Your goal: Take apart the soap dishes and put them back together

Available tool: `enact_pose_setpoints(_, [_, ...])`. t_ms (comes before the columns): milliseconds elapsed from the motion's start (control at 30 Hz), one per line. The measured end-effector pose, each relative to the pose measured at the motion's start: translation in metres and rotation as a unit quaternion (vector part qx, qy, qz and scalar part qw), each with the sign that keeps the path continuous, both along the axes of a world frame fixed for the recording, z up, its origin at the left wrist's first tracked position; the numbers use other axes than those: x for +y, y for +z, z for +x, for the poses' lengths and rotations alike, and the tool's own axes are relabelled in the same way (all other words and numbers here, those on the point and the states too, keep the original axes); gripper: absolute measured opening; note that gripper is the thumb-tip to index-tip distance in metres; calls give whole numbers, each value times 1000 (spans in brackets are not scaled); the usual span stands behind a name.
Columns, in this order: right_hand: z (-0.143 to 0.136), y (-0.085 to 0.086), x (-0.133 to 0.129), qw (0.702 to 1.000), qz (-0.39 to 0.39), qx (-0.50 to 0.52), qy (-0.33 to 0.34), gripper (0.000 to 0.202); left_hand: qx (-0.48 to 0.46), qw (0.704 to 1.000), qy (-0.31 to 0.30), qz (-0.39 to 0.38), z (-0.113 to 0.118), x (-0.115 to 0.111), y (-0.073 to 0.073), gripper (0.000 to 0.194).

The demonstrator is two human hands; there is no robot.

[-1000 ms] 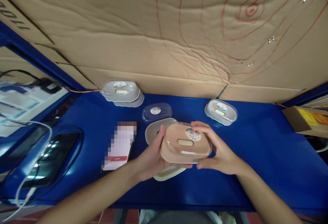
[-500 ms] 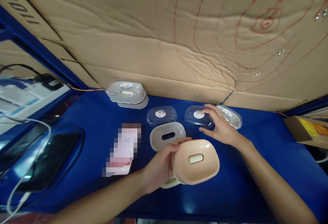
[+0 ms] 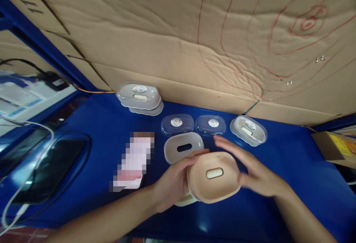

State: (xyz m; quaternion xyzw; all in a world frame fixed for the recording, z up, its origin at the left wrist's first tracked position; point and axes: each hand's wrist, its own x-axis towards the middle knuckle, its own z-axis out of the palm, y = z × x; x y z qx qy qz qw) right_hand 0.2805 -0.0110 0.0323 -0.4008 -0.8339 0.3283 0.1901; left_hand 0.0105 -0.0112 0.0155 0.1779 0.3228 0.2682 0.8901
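My left hand [image 3: 172, 183] is closed around the left side of a peach oval dish [image 3: 201, 189], whose slotted middle shows a pale piece. Fingers apart, my right hand [image 3: 256, 172] is at the dish's right side; its thumb overlaps the rim, and I cannot tell whether it touches. Partly hidden below the left hand is a cream dish [image 3: 185, 200]. Just beyond lies a grey oval dish [image 3: 171, 150] with an open slot. Behind it rest two clear lids with round stickers, a left lid [image 3: 167, 126] and a right lid [image 3: 204, 127].
Lidded grey dishes are stacked [image 3: 129, 100] at the back left; another lidded grey dish [image 3: 257, 135] lies right. A blurred-out phone-like object [image 3: 136, 157], a dark tablet-like device [image 3: 52, 172] and cables occupy the left. Cardboard [image 3: 152, 32] walls the back; a small box [image 3: 330, 148] stands far right.
My right hand has left the right clear lid and come back toward the peach dish. That lid has shifted left, closer to the other one. My left hand still holds the dish.
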Motion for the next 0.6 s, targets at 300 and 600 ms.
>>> enact_pose_setpoints(300, [-16, -47, -37, 989, 145, 11, -17, 92, -44, 997, -42, -41, 3, -8, -1, 62])
enact_pose_setpoints(600, [3, -44, -30, 968, 158, 134, -144, 81, -41, 997, -44, -52, 7, -9, -7, 66])
